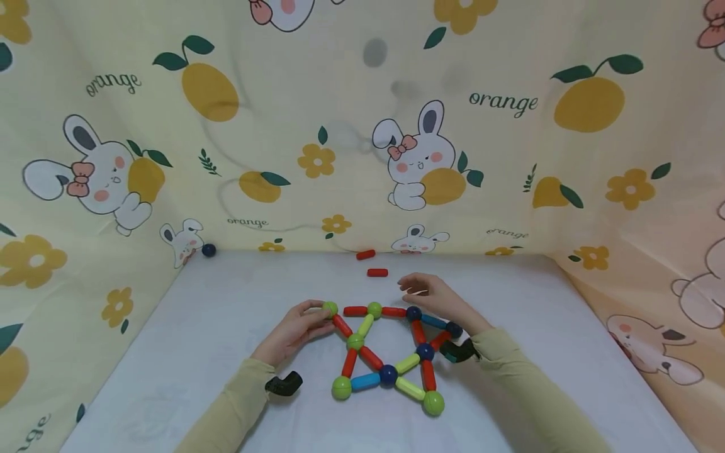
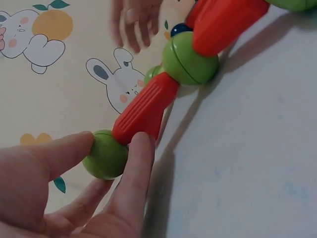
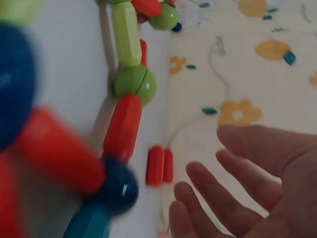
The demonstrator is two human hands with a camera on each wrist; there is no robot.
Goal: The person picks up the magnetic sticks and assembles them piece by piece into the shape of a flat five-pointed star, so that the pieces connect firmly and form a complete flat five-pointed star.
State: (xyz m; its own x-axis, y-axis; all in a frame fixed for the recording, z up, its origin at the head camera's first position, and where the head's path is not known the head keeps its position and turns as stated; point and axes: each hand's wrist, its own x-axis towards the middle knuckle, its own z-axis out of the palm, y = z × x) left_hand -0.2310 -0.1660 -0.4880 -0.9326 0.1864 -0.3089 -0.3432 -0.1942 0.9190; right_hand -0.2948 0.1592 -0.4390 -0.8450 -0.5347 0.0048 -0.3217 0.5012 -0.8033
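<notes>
A flat frame of coloured rods and balls lies on the white table, with a dark blue ball (image 1: pixel 388 375) and a blue rod (image 1: pixel 365 381) along its near side. At its far left corner my left hand (image 1: pixel 297 330) pinches a green ball (image 2: pixel 105 156) between thumb and fingers, one fingertip against the red rod (image 2: pixel 146 106) joined to it. My right hand (image 1: pixel 438 299) hovers with relaxed fingers and nothing in them, behind another dark blue ball (image 1: pixel 414 313). A red rod (image 1: pixel 355 311) reaches left from the green ball (image 1: pixel 374 309) on the far side.
Two loose red rods, one nearer (image 1: pixel 377 272) and one farther (image 1: pixel 365 255), lie at the back of the table. A loose dark blue ball (image 1: pixel 209 250) sits at the back left corner. Patterned cloth (image 1: pixel 340 94) with rabbits and oranges walls the table's back and sides.
</notes>
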